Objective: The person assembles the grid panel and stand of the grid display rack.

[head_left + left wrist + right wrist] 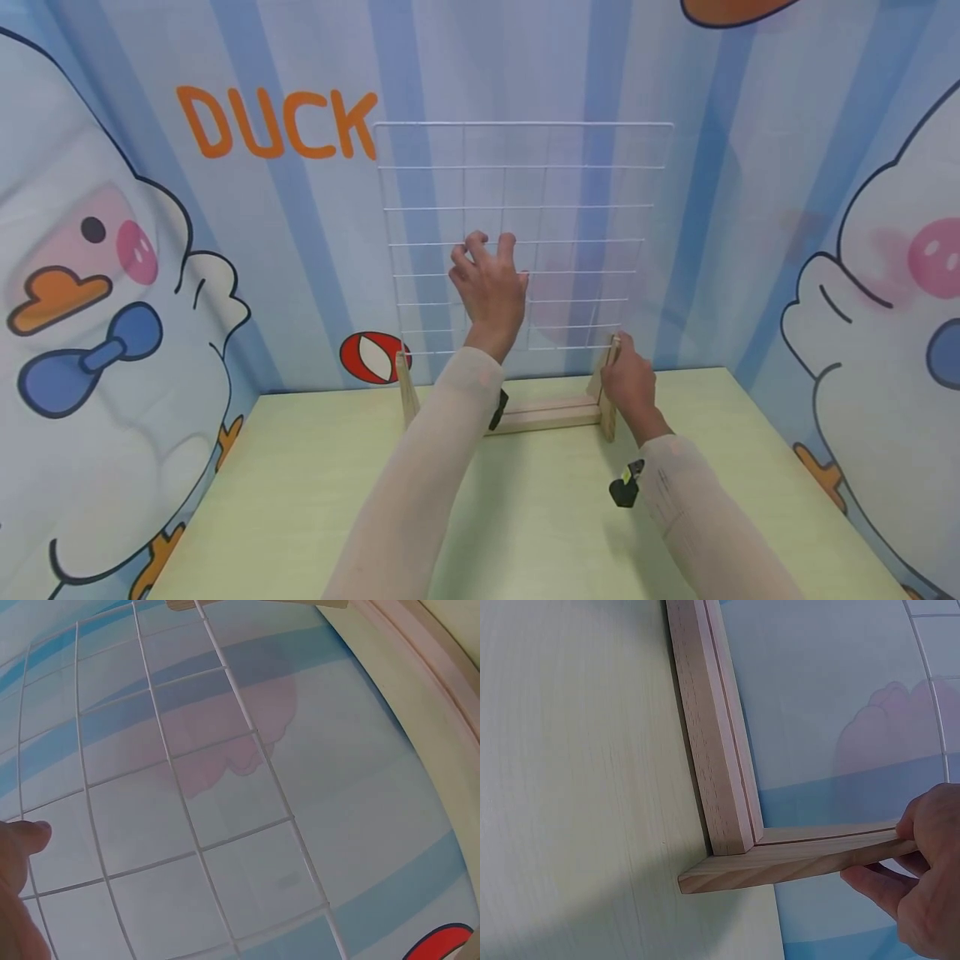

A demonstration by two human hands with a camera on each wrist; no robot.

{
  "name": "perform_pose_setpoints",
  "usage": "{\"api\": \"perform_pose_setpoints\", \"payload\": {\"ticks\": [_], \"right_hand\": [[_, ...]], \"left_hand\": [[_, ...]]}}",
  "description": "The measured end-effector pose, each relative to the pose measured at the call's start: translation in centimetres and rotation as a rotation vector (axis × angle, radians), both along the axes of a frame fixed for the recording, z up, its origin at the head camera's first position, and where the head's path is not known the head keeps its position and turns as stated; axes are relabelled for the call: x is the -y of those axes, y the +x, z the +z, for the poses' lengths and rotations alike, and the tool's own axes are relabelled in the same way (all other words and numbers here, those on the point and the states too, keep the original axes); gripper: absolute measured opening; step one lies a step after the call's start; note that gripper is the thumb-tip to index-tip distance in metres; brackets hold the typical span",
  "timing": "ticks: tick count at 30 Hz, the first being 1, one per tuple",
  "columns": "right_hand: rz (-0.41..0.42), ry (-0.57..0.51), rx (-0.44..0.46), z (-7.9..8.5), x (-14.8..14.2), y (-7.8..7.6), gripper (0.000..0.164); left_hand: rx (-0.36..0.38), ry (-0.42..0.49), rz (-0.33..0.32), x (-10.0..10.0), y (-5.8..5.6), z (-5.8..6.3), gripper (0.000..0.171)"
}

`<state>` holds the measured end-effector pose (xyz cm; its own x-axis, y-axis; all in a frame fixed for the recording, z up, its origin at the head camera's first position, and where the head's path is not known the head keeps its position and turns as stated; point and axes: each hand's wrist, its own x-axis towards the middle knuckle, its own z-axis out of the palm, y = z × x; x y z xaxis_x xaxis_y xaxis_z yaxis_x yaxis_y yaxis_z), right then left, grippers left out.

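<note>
A white wire grid panel [523, 124] stands upright in the head view, its lower edge between the two side posts of a wooden stand [551, 417]. My left hand [491, 287] holds the middle of the grid with bent fingers. In the left wrist view its thumb [31, 835] lies by a wire; the other fingertips are mostly out of that view. With thumb and fingers my right hand [630, 379] pinches the upper part of the right wooden post [802, 868]. The left post [407, 390] is partly behind my left sleeve.
The stand rests towards the back of a pale wooden table [300, 500]. Right behind it hangs a blue striped cloth [315, 242] printed with ducks, which also covers both sides. A small black wrist camera [626, 485] sits at the right sleeve.
</note>
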<state>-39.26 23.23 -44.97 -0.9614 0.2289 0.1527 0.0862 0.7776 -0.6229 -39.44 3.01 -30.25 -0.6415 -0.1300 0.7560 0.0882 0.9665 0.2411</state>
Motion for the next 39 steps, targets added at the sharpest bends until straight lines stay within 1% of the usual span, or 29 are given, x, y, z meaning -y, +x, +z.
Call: {"api": "perform_pose_setpoints", "payload": {"ticks": [11,15,19,25,29,34,39], "right_hand": [[0.001,0.009,0.000,0.0,0.1,0.2,0.064],[0.010,0.014,-0.014,-0.1,-0.2,0.2,0.065],[0.030,0.025,-0.017,-0.3,-0.6,0.0,0.066],[0.097,0.044,-0.025,-0.3,-1.3,0.0,0.067],[0.136,0.039,-0.026,-0.2,-1.7,0.1,0.068],[0.145,0.027,-0.016,-0.2,-1.8,0.1,0.068],[0.144,0.017,-0.018,-0.2,-1.9,0.0,0.067]], "left_hand": [[0.010,0.003,0.017,0.1,0.0,-0.2,0.052],[0.037,0.016,0.011,0.3,-0.1,-0.7,0.052],[0.049,0.025,0.011,0.5,-0.2,-1.4,0.053],[0.045,0.022,0.020,0.8,-0.2,-1.9,0.053],[0.039,0.025,0.008,0.9,-0.3,-2.3,0.053],[0.016,0.036,-0.012,0.9,-0.5,-2.8,0.053],[0.009,0.041,-0.007,0.9,-0.7,-3.3,0.052]]}}
